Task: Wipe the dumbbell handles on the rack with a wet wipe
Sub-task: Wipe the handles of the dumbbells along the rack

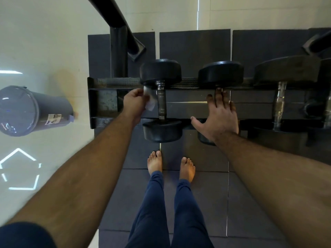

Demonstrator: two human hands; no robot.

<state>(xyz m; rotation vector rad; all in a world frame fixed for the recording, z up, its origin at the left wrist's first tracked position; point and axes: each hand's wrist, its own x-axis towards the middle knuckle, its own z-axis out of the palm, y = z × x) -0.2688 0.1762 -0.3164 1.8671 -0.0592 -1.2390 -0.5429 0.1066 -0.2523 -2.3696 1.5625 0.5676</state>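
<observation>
head: left hand (133, 102) pinches wet wipe (150, 101) just beside leftmost dumbbell handle (161, 101) on rack (197, 106) | right hand (219, 117) flat, fingers spread over second dumbbell | advice: wrap wipe round handle, stroke full length.

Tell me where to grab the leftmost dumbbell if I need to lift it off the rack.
Grip the leftmost dumbbell by its bare metal handle, midway between the two black heads. Come from above: the handle lies level across the rack rails, its top exposed. The left hand, pinching the wet wipe, sits just beside it, so curl those fingers over the bar.
</observation>
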